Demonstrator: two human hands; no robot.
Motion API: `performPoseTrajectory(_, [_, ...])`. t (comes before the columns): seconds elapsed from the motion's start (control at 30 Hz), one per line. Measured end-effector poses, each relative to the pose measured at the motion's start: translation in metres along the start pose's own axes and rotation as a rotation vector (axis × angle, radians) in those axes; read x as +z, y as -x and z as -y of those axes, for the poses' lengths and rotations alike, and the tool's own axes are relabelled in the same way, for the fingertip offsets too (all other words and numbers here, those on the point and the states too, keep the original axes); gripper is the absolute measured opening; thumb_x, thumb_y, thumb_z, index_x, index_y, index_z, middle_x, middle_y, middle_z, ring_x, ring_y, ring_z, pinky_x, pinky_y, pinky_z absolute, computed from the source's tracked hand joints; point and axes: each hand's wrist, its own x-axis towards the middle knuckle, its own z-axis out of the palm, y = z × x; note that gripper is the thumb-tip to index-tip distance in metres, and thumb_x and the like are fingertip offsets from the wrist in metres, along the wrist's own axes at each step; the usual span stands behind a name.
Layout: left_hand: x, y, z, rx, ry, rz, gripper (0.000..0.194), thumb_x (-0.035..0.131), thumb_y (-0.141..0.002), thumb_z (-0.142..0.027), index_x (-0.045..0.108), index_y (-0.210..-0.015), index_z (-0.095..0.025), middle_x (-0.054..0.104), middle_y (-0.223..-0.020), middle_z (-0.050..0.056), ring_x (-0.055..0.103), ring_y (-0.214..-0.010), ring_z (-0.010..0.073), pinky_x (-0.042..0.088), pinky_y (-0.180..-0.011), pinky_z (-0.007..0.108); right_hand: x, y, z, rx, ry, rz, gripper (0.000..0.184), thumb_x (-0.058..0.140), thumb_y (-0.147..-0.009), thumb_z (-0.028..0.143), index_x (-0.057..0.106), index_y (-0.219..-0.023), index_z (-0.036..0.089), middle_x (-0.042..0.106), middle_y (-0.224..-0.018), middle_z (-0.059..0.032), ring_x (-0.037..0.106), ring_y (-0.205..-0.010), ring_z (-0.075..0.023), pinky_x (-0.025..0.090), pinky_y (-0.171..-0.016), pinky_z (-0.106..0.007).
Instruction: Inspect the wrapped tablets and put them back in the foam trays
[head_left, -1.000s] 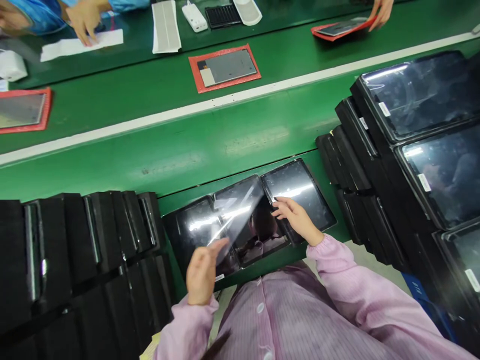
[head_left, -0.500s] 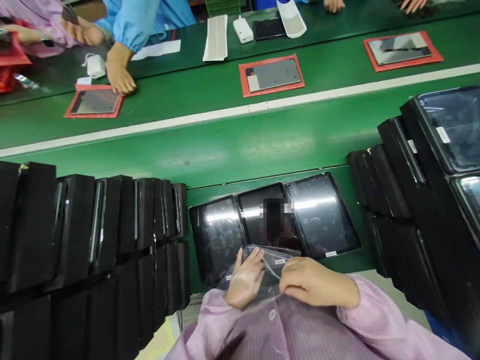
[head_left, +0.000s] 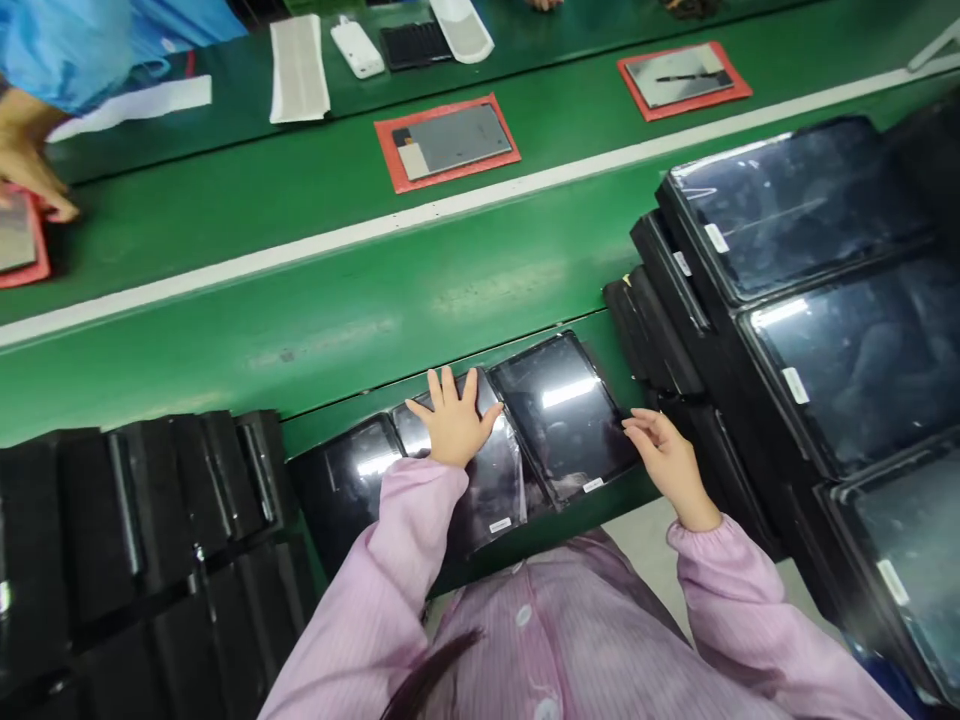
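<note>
Three dark tablet-like screens lie side by side on the green bench. My left hand point(head_left: 454, 425) presses flat on the middle screen point(head_left: 487, 490), fingers spread. Clear film point(head_left: 519, 468) shows along that screen's right side, its edge reaching toward the neighbouring panel. Just off the right edge of the right screen point(head_left: 570, 410) is my right hand point(head_left: 664, 460), fingers loosely bent, with nothing visible in them. My left sleeve partly covers the left screen point(head_left: 349, 480). Small white labels sit near the lower edges of the middle and right screens.
Black foam holders point(head_left: 157, 510) with panels stand in rows at left. Stacked holders bearing screens point(head_left: 810, 210) rise at right. Across the white strip point(head_left: 420, 215), panels lie on red pads point(head_left: 506, 125). A co-worker's hand point(head_left: 30, 165) touches another pad at far left.
My left hand has moved up the middle screen and spread flat. My right hand has left the clear film and moved right, beside the right screen. The film now lies over the middle screen.
</note>
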Motion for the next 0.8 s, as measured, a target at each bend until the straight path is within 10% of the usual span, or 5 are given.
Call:
performPoseTrajectory(0.2, [0.024,0.071,-0.04,0.707,0.071,0.128,0.05,0.059,-0.081,-0.043,0.057,-0.124,-0.019,0.05,-0.136,0.02,0.043,-0.128,0.0376,0.025,-0.104,0.064,0.007,-0.025,-0.017,-0.032,0.028,-0.06,0.03,0.045,-0.084,0.034,0.06,-0.104,0.017,0.071,-0.088,-0.0098,0.067,-0.079,-0.0218,0.055,-0.076,-0.039])
performPoseTrajectory(0.53, [0.04,0.126,-0.021,0.857,0.187,0.119,0.04,0.049,-0.085,-0.022,0.056,-0.123,-0.013,0.059,-0.127,0.017,0.046,-0.128,0.0288,0.042,-0.101,0.047,0.066,-0.15,0.047,-0.339,0.181,0.283,0.031,0.06,-0.073,0.008,0.071,-0.099,0.022,0.068,-0.106,-0.0068,0.061,-0.1,-0.0234,0.046,-0.095,-0.039])
performPoseTrajectory(0.8, [0.043,0.127,-0.027,0.585,0.551,-0.022,0.063,0.045,-0.085,-0.016,0.023,-0.144,-0.019,0.067,-0.116,0.013,0.061,-0.112,0.0224,0.05,-0.094,0.039,0.065,-0.143,0.054,-0.444,0.243,0.246,0.021,0.054,-0.081,0.008,0.067,-0.072,0.021,0.068,-0.105,-0.0054,0.053,-0.115,-0.024,0.038,-0.104,-0.044])
